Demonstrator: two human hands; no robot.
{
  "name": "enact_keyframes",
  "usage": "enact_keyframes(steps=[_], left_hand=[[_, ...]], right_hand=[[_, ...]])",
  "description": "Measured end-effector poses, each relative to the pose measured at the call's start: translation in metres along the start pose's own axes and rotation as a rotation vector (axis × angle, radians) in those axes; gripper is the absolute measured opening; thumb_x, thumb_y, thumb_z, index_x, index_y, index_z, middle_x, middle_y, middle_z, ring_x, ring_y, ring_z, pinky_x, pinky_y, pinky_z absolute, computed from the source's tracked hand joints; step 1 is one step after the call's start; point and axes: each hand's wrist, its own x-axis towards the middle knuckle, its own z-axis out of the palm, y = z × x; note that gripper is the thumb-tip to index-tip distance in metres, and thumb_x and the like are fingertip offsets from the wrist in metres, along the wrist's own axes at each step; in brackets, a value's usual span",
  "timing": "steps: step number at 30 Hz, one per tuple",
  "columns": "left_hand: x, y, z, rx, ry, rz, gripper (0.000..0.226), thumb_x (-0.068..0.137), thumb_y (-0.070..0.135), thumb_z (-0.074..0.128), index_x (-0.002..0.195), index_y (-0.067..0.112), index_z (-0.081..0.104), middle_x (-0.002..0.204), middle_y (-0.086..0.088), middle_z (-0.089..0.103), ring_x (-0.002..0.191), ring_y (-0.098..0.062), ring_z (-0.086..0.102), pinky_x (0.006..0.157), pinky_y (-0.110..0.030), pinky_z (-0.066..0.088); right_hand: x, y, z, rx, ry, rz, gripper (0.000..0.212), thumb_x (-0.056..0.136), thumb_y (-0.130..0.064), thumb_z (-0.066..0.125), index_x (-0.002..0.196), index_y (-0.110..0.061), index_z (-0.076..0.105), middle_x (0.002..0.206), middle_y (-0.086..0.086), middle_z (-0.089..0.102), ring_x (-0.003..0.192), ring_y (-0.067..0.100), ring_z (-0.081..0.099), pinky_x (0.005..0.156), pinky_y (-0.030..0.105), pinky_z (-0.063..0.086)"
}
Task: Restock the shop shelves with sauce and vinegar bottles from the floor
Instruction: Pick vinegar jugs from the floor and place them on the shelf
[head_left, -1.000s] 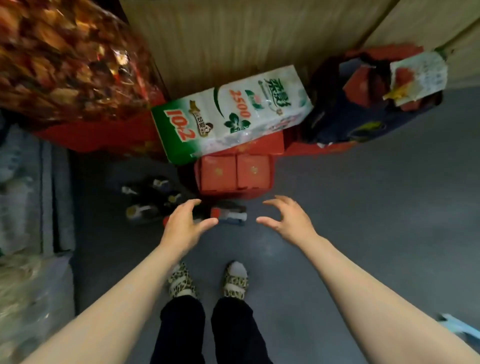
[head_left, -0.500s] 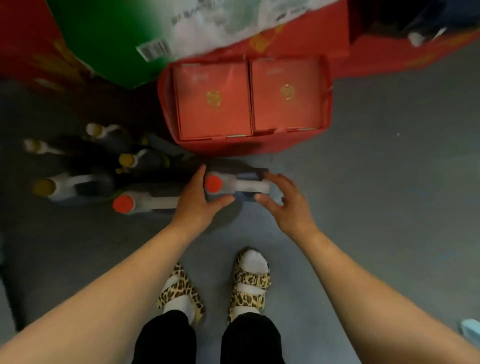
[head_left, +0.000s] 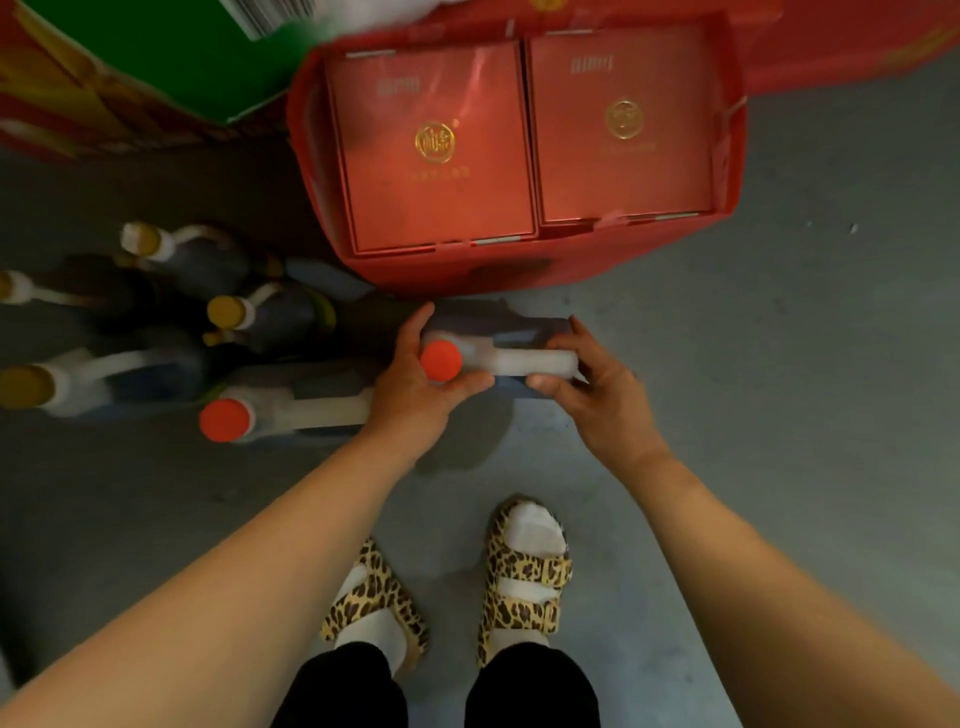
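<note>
- My left hand (head_left: 415, 395) grips the red-capped bottle (head_left: 498, 358) at its neck, mid-frame on the floor (head_left: 779, 389).
- My right hand (head_left: 597, 395) holds its white handle.
- Other bottles (head_left: 234, 312) stand at left.

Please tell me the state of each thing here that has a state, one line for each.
Left hand: grips red-capped bottle near cap.
Right hand: grips its white handle.
Red-capped bottle: capped.
Second red-capped bottle: capped, untouched.
Yellow-capped bottles: capped, untouched.
Red case: open.
</note>
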Motion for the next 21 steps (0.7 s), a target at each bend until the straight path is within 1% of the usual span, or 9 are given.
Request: enact_keyframes(steps=[3,4,6,8,10,11,14,18,21], left_hand=[[0.002,0.002,-0.001,0.004,-0.012,0.002,0.094,0.075,0.034,0.085,0.152,0.037,0.031,0.148,0.004,0.048,0.134,-0.017,0.048,0.1,-0.02,0.035],[0.001,0.003,-0.002,0.019,-0.022,-0.003,0.092,0.075,0.038,0.085,0.151,0.037,0.033,0.147,0.003,0.05,0.133,-0.019,0.048,0.103,-0.024,0.037],[-0.005,0.007,-0.006,0.056,-0.042,-0.02,0.086,0.077,0.046,0.082,0.15,0.036,0.037,0.146,0.001,0.051,0.133,-0.023,0.047,0.107,-0.031,0.039],[-0.017,0.012,-0.009,0.079,-0.066,-0.025,0.082,0.077,0.049,0.08,0.148,0.034,0.04,0.145,0.0,0.052,0.134,-0.024,0.047,0.106,-0.031,0.039],[-0.034,0.017,-0.014,0.082,-0.089,-0.025,0.083,0.076,0.051,0.081,0.147,0.032,0.042,0.145,0.001,0.053,0.133,-0.023,0.049,0.104,-0.029,0.038],[-0.043,0.021,-0.017,0.079,-0.097,-0.027,0.084,0.075,0.052,0.081,0.146,0.031,0.042,0.145,0.001,0.053,0.133,-0.023,0.049,0.105,-0.03,0.039],[-0.077,0.036,-0.03,0.07,-0.093,-0.037,0.083,0.074,0.054,0.08,0.145,0.031,0.044,0.141,-0.001,0.055,0.131,-0.025,0.05,0.105,-0.033,0.042],[-0.128,0.067,-0.059,0.058,-0.052,-0.015,0.083,0.073,0.057,0.08,0.144,0.031,0.045,0.139,0.0,0.057,0.128,-0.023,0.052,0.098,-0.03,0.042],[-0.164,0.097,-0.091,0.034,-0.02,0.027,0.083,0.072,0.06,0.079,0.143,0.032,0.048,0.138,0.0,0.058,0.129,-0.024,0.051,0.103,-0.034,0.043]], right_hand=[[-0.002,-0.006,-0.004,-0.09,0.03,-0.038,0.027,0.083,-0.022,0.08,0.107,-0.016,0.07,0.111,-0.002,0.069,0.092,0.002,0.062,0.08,0.016,0.048],[-0.003,-0.008,-0.007,-0.115,0.033,-0.033,0.026,0.083,-0.025,0.08,0.105,-0.019,0.07,0.102,-0.002,0.069,0.087,0.003,0.061,0.08,0.024,0.05],[-0.009,-0.012,-0.013,-0.156,0.025,0.008,0.028,0.082,-0.036,0.08,0.105,-0.022,0.07,0.087,-0.009,0.068,0.079,0.008,0.062,0.078,0.036,0.051],[-0.019,-0.019,-0.022,-0.204,0.004,0.051,0.04,0.077,-0.055,0.077,0.105,-0.028,0.069,0.085,-0.012,0.068,0.083,0.014,0.065,0.079,0.042,0.053],[-0.033,-0.032,-0.032,-0.232,-0.012,0.079,0.052,0.071,-0.071,0.068,0.106,-0.033,0.069,0.09,-0.009,0.071,0.088,0.018,0.068,0.081,0.046,0.054],[-0.041,-0.04,-0.037,-0.241,-0.021,0.083,0.051,0.071,-0.072,0.068,0.105,-0.034,0.069,0.091,-0.008,0.072,0.089,0.018,0.068,0.081,0.047,0.054],[-0.065,-0.074,-0.055,-0.264,-0.05,0.092,0.032,0.079,-0.054,0.076,0.103,-0.033,0.069,0.089,-0.006,0.073,0.088,0.017,0.068,0.08,0.045,0.054],[-0.099,-0.137,-0.075,-0.314,-0.035,0.049,0.031,0.082,-0.047,0.076,0.106,-0.028,0.072,0.098,-0.001,0.074,0.093,0.02,0.068,0.082,0.04,0.052],[-0.121,-0.193,-0.091,-0.333,-0.011,0.0,0.027,0.081,-0.049,0.076,0.103,-0.034,0.072,0.106,-0.001,0.074,0.092,0.019,0.068,0.085,0.042,0.051]])
